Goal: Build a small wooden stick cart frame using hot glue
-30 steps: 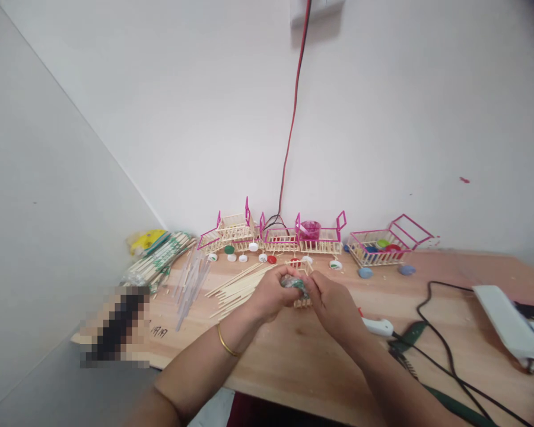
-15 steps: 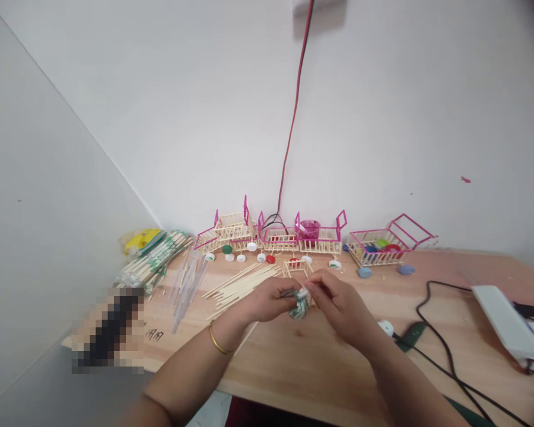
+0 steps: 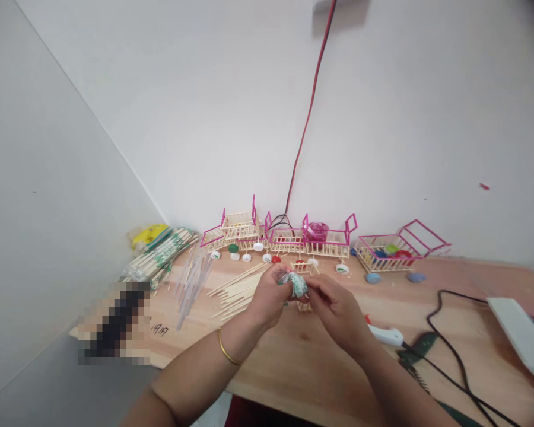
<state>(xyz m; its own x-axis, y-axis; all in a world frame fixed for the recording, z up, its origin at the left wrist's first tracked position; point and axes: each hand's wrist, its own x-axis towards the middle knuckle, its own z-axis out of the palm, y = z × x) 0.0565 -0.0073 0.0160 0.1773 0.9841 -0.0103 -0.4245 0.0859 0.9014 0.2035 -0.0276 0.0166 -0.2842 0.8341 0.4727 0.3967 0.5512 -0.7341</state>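
Note:
My left hand (image 3: 267, 295) and my right hand (image 3: 333, 308) meet above the middle of the wooden table (image 3: 302, 362). Between their fingertips sits a small crumpled green and white wrapper (image 3: 296, 284), and both hands are closed on it. A gold bangle circles my left wrist. Just behind my hands stands a small stick frame (image 3: 301, 268), partly hidden. Loose wooden sticks (image 3: 235, 290) lie to the left of my left hand.
Several stick carts with pink frames (image 3: 289, 237) line the wall, with bottle caps (image 3: 267, 257) in front. A pink basket of caps (image 3: 389, 252) stands right of them. Packed chopsticks (image 3: 160, 255) lie at left. A glue gun (image 3: 385, 335), black cables (image 3: 449, 350) and a white device (image 3: 523, 338) lie at right.
My hands rose slightly and shifted with the wrapper still between them. The view has swung a little to the left, so everything on the table sits further right.

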